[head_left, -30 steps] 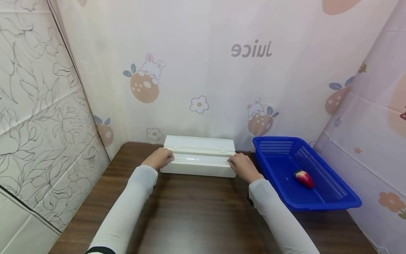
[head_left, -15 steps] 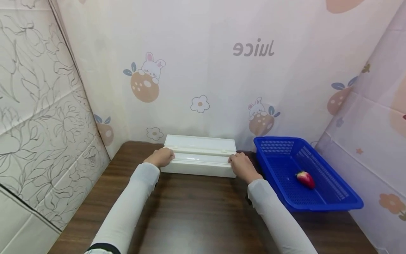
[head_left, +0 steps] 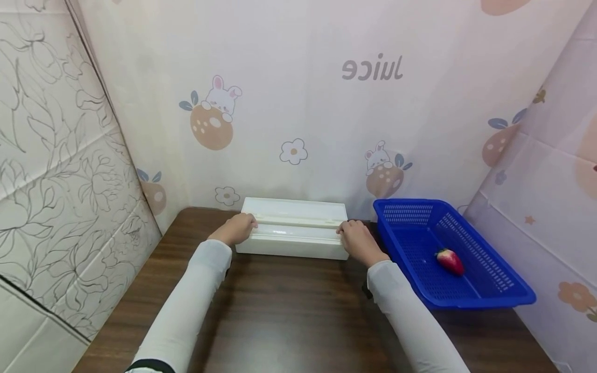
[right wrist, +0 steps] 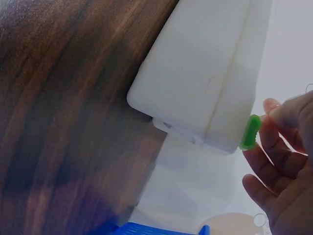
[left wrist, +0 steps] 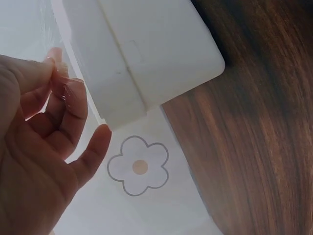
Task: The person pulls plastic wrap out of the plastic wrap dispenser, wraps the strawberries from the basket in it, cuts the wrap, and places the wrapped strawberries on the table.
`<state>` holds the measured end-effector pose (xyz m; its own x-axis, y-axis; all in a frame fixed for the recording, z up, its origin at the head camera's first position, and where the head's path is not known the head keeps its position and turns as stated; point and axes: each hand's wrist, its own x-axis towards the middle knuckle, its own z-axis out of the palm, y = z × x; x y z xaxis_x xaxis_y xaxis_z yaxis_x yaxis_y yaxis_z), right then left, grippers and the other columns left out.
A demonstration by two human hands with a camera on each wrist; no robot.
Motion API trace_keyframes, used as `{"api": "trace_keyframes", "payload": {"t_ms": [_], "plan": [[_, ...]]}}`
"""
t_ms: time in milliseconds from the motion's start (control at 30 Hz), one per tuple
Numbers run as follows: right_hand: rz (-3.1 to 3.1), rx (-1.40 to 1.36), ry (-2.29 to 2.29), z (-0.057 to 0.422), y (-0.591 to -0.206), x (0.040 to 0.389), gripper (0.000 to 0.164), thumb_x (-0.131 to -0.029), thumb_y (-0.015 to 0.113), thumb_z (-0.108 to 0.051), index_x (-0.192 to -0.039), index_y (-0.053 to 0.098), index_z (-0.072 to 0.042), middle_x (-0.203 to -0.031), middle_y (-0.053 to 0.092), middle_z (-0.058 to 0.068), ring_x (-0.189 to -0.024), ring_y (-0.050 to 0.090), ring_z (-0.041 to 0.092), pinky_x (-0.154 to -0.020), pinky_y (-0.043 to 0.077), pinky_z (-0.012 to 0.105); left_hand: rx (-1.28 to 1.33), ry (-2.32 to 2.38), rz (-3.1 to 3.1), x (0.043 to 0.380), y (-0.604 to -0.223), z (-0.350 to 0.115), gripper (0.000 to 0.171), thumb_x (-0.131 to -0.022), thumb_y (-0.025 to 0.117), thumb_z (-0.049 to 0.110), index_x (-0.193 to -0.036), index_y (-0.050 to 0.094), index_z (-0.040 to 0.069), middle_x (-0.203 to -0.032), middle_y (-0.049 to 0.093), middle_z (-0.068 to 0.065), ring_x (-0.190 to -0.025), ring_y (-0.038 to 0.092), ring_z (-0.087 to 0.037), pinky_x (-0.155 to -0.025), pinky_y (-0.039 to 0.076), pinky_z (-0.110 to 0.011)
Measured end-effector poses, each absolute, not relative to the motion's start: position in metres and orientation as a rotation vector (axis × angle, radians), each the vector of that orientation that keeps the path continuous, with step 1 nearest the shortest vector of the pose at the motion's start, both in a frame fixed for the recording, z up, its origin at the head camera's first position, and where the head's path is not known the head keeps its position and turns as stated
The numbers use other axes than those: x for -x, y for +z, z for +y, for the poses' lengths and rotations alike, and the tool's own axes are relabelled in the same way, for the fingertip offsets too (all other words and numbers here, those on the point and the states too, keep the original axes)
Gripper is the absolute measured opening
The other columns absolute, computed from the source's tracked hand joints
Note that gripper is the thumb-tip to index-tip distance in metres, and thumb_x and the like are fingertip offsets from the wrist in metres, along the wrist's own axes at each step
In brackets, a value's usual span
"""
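Observation:
A long white cling film dispenser [head_left: 298, 248] stands on the table against the back wall. My left hand [head_left: 238, 229] is at its left end, thumb and fingertips pinching clear, shiny cling film [left wrist: 66, 93]. At the right end, my right hand [head_left: 358, 241] pinches with thumb and forefinger over the top edge; the film there is too clear to make out. A green slide cutter [right wrist: 251, 132] on the dispenser's edge sits right by the right fingers. Glossy highlights show along the dispenser's top between both hands.
To the right, a blue plastic basket [head_left: 406, 261] holds one red strawberry [head_left: 450, 261]. The brown wooden table [head_left: 298, 316] extends in front of the dispenser. Patterned walls [head_left: 298, 103] close in the back and both sides.
Both hands stay at the dispenser's ends, shifting only very slightly upward in the head view. The dispenser, basket and strawberry keep their places.

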<state>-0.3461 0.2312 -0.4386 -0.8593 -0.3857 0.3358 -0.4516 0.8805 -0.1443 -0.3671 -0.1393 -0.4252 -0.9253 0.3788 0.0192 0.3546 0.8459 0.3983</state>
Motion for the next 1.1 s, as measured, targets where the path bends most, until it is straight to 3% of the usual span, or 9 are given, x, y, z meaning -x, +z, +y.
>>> {"api": "trace_keyframes", "payload": {"t_ms": [167,333,467,567,700,867,967,1100], "plan": [[-2.799,-0.568,0.484,0.23,-0.439,0.346,0.007,-0.093,0.06,-0.012,-0.092,0.066,-0.008,-0.084,0.063,0.005,-0.079,0.059,0.025,-0.073,0.051,0.043,-0.627,0.745,2.918,0.366,-0.426,-0.144,0.025,-0.103,0.047,0.013,-0.118,0.062,-0.001,-0.113,0.066,-0.016,-0.105,0.063,-0.029,-0.093,0.051,-0.045],[-2.827,-0.52,0.571,0.231,-0.441,0.346,0.004,-0.091,0.063,-0.015,-0.091,0.065,-0.011,-0.078,0.062,0.0,-0.069,0.057,0.017,-0.067,0.052,0.038,-0.643,0.795,2.861,0.365,-0.425,-0.149,0.034,-0.093,0.051,0.006,-0.124,0.062,0.0,-0.104,0.066,-0.013,-0.091,0.062,-0.024,-0.082,0.054,-0.04],[-2.798,-0.549,0.541,0.233,-0.441,0.346,0.004,-0.093,0.066,-0.015,-0.092,0.065,-0.011,-0.082,0.068,0.002,-0.073,0.062,0.019,-0.07,0.054,0.04,-0.663,0.74,2.909,0.366,-0.425,-0.154,0.033,-0.094,0.054,0.002,-0.125,0.066,0.0,-0.109,0.069,-0.016,-0.101,0.066,-0.029,-0.089,0.054,-0.043],[-2.782,-0.555,0.557,0.234,-0.441,0.345,0.005,-0.095,0.065,-0.013,-0.098,0.067,-0.009,-0.09,0.071,0.007,-0.082,0.066,0.024,-0.074,0.055,0.043,-0.68,0.706,2.947,0.366,-0.425,-0.158,0.024,-0.097,0.059,0.004,-0.116,0.072,0.001,-0.11,0.071,-0.014,-0.105,0.066,-0.029,-0.092,0.053,-0.044],[-2.802,-0.548,0.587,0.235,-0.442,0.344,0.014,-0.098,0.062,-0.011,-0.109,0.069,-0.007,-0.097,0.072,0.009,-0.089,0.066,0.026,-0.077,0.055,0.044,-0.7,0.687,2.993,0.365,-0.428,-0.161,0.014,-0.098,0.065,0.01,-0.105,0.076,0.004,-0.104,0.073,-0.009,-0.099,0.067,-0.025,-0.09,0.053,-0.042],[-2.861,-0.567,0.59,0.235,-0.441,0.343,0.025,-0.099,0.063,-0.023,-0.117,0.072,-0.008,-0.096,0.071,0.004,-0.091,0.062,0.024,-0.08,0.052,0.044,-0.732,0.702,3.047,0.362,-0.433,-0.165,0.013,-0.099,0.065,0.013,-0.106,0.073,0.006,-0.101,0.072,-0.006,-0.092,0.066,-0.02,-0.087,0.054,-0.043],[-2.883,-0.604,0.578,0.235,-0.439,0.344,0.026,-0.097,0.068,-0.028,-0.114,0.074,-0.009,-0.095,0.071,0.001,-0.095,0.062,0.024,-0.084,0.051,0.046,-0.765,0.708,3.072,0.361,-0.435,-0.166,0.013,-0.098,0.065,0.013,-0.107,0.072,0.006,-0.098,0.073,-0.006,-0.084,0.063,-0.018,-0.083,0.054,-0.042],[-2.874,-0.655,0.564,0.236,-0.439,0.345,0.015,-0.096,0.071,-0.021,-0.103,0.078,-0.009,-0.093,0.072,0.001,-0.092,0.063,0.023,-0.083,0.052,0.045,-0.776,0.716,3.092,0.359,-0.435,-0.167,0.012,-0.098,0.066,0.012,-0.105,0.073,0.007,-0.098,0.073,-0.005,-0.082,0.062,-0.016,-0.082,0.054,-0.041]]}}
